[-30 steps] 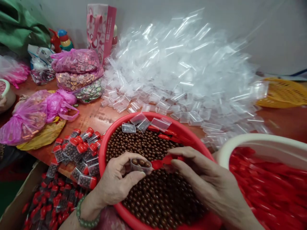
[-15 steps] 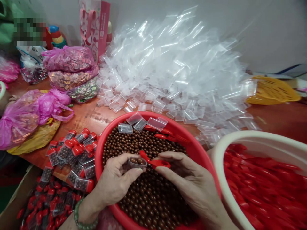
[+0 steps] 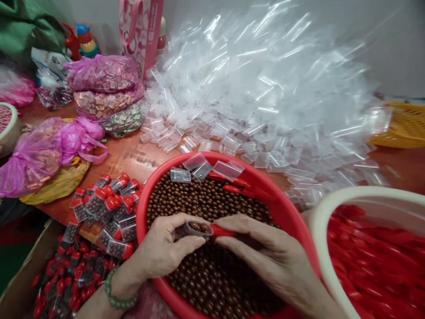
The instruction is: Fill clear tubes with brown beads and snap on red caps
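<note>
My left hand (image 3: 166, 248) grips a small clear plastic container (image 3: 198, 229) between thumb and fingers, its open mouth tilted toward me and brown balls showing inside. Against that mouth's right edge, my right hand (image 3: 265, 248) pinches a red plastic cap (image 3: 222, 231), partly covered by the fingers. Both hands are above a red basin (image 3: 142, 208) filled with glossy brown chocolate-like balls (image 3: 212, 274). On the balls at the far rim rest a few empty clear containers (image 3: 181, 175) and several loose red caps (image 3: 232, 189).
Filled red-capped containers (image 3: 106, 201) lie left of the basin, and more fill a box (image 3: 66, 274) below. A heap of clear containers (image 3: 259, 97) rises behind. At right stands a cream tub (image 3: 320, 221) of red caps (image 3: 375, 266). Pink bags (image 3: 102, 75) and a yellow basket (image 3: 405, 126) flank the heap.
The red cap in my right hand has turned and come up against the container's mouth. My left hand keeps its grip on the container. The view has shifted slightly left.
</note>
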Tool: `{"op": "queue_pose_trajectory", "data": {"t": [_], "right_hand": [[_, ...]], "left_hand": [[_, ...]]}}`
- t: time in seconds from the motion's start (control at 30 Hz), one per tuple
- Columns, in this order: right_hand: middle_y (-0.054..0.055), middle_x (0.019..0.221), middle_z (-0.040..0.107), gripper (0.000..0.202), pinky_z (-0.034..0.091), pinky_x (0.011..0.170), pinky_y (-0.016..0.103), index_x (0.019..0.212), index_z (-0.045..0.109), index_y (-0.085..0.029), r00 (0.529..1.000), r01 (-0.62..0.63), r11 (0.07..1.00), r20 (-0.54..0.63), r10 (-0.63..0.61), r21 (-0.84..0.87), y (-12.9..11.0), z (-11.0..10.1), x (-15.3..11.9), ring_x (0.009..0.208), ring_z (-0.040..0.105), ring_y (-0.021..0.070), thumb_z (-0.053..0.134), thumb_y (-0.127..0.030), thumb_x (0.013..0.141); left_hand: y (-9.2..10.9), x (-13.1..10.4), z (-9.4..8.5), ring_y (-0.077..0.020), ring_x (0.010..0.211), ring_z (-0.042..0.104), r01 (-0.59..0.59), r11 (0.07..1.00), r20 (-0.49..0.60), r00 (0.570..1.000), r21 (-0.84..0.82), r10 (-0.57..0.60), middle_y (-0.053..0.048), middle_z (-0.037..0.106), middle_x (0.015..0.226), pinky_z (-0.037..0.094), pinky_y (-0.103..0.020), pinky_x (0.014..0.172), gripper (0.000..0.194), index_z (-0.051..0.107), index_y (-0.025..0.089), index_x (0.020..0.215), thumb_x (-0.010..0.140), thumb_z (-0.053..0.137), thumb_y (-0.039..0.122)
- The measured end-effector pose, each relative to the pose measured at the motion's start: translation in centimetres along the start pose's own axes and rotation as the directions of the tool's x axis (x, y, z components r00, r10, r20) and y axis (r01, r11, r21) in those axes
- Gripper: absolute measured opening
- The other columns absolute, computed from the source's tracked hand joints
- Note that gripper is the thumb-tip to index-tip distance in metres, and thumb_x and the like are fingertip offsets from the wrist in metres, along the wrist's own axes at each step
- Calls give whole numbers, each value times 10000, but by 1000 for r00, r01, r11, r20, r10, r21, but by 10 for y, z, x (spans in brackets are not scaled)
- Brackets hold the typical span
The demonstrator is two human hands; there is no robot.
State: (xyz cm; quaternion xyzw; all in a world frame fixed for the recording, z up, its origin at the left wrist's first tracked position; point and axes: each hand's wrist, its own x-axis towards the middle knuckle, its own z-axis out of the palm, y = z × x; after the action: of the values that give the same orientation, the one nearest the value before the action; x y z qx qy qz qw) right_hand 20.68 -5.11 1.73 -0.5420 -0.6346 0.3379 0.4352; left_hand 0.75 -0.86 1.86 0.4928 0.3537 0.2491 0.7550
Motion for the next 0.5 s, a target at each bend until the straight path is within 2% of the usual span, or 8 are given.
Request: {"op": "queue_pose_trajectory", "data": {"t": [0.1,0.17,0.23,0.37,0.5], "right_hand": [[49,911,772,129,618,740,296,850,779,-269,979,-141,986,-135,152,86,2,1,-5,843,738,205,792,-349,751],[38,833,761,136,619,666,276,850,777,-266,948,-219,962,-198,250,165,0,0,-8,752,727,187,801,-338,737],[25,811,748,122,606,591,246,847,774,-269,919,-240,941,-257,299,237,-1,1,-10,690,706,163,801,-310,736],[30,841,743,117,608,593,259,828,771,-257,899,-218,941,-321,297,260,-1,3,-13,717,706,169,809,-276,719],[25,829,749,105,615,671,291,828,764,-262,913,-155,965,-342,222,211,-5,7,-14,763,717,186,801,-250,731]], "left_hand": [[4,-2,-1,-189,915,666,25,1000,24,999,-18,-25,-97,729,991,497,-299,867,276,681,114,1075,842,652,259],[5,-2,-1,-184,888,649,20,994,19,1000,109,-22,-84,719,964,487,-290,823,244,684,128,1056,855,633,257],[5,-1,-1,-173,835,623,30,977,1,1000,210,-31,-70,708,914,467,-275,760,218,685,134,1029,858,621,252],[2,0,0,-160,800,598,30,986,39,999,163,-37,-59,691,907,444,-269,734,222,677,140,1024,843,613,252],[1,-1,2,-155,806,579,7,987,17,1000,160,-10,-45,669,887,435,-266,751,207,679,141,1003,842,618,256]]}}
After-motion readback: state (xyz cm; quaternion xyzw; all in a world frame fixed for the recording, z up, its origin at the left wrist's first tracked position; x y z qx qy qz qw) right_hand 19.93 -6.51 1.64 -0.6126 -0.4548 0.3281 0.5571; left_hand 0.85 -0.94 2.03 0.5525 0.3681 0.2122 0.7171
